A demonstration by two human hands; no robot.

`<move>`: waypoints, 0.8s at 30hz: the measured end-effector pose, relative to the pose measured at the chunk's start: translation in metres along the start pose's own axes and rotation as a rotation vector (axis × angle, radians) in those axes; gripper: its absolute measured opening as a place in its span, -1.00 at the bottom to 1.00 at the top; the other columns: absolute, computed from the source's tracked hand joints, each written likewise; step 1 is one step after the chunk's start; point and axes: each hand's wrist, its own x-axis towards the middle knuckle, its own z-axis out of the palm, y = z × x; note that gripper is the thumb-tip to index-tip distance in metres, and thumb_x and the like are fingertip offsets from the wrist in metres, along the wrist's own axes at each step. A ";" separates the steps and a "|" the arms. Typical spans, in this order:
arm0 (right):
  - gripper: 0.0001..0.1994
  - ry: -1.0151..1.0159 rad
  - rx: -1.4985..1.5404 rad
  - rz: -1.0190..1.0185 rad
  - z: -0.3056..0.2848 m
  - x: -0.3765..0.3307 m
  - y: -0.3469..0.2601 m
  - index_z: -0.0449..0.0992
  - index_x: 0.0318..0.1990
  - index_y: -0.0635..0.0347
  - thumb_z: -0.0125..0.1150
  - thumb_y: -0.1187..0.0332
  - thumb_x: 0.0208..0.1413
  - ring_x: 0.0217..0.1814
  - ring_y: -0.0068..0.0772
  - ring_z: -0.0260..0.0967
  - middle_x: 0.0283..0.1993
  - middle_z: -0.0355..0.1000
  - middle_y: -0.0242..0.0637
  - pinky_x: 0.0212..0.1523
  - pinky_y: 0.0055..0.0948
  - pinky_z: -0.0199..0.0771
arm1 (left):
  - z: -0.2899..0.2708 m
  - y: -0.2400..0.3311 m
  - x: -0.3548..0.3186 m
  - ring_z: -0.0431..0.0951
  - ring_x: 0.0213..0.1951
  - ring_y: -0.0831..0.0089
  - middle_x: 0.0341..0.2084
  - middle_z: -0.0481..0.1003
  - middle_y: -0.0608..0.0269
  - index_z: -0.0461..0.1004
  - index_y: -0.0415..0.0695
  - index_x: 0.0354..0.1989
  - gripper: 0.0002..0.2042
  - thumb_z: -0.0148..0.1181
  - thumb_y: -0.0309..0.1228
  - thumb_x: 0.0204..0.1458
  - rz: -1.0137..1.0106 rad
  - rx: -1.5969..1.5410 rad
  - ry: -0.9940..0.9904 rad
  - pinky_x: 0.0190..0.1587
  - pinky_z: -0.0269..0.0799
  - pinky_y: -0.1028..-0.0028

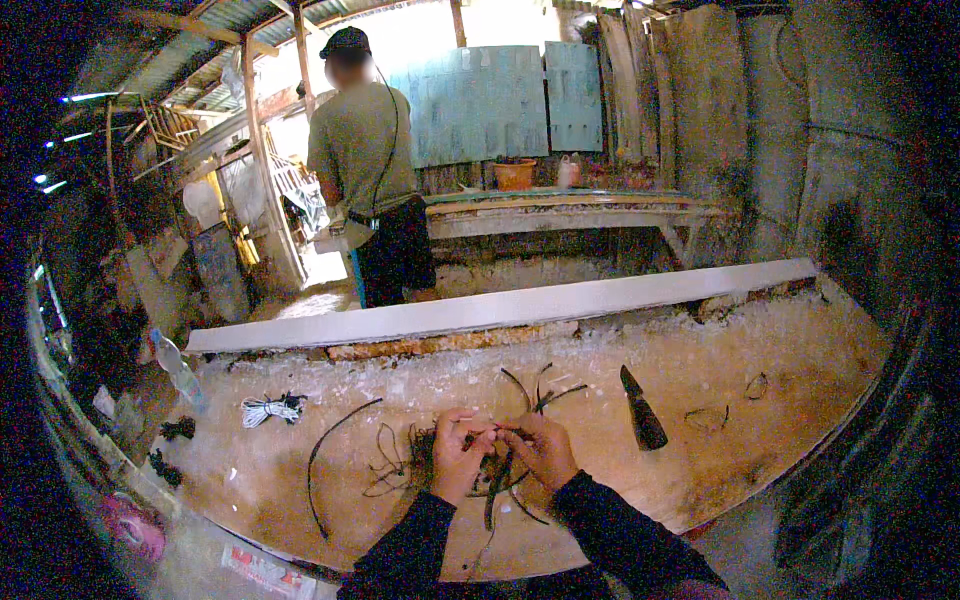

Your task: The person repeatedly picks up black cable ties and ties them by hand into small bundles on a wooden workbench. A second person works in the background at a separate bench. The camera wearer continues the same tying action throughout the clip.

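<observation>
Dark cords (500, 470) pinched between left hand (458, 452) and right hand (542, 447), fingers closed, over dusty workbench (700, 400)

Thin dark strands (500, 465), matt and wiry, are pinched between the left hand (458, 452) and right hand (540, 447). Beneath the grip a rough, dusty wooden workbench (700, 420) is seen; beyond it, a smooth pale plank (500, 308).
</observation>
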 end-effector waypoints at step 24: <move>-0.91 -0.333 0.748 0.435 0.012 0.002 0.033 0.30 -0.40 0.12 -0.01 0.34 0.02 -0.36 -0.67 0.17 -0.44 0.25 -0.53 -0.27 -0.64 0.18 | -0.001 0.002 0.000 0.42 -0.30 0.36 -0.39 0.39 0.15 0.39 -0.17 -0.39 -0.85 0.13 -0.46 -0.17 0.214 0.449 0.085 -0.33 0.36 0.51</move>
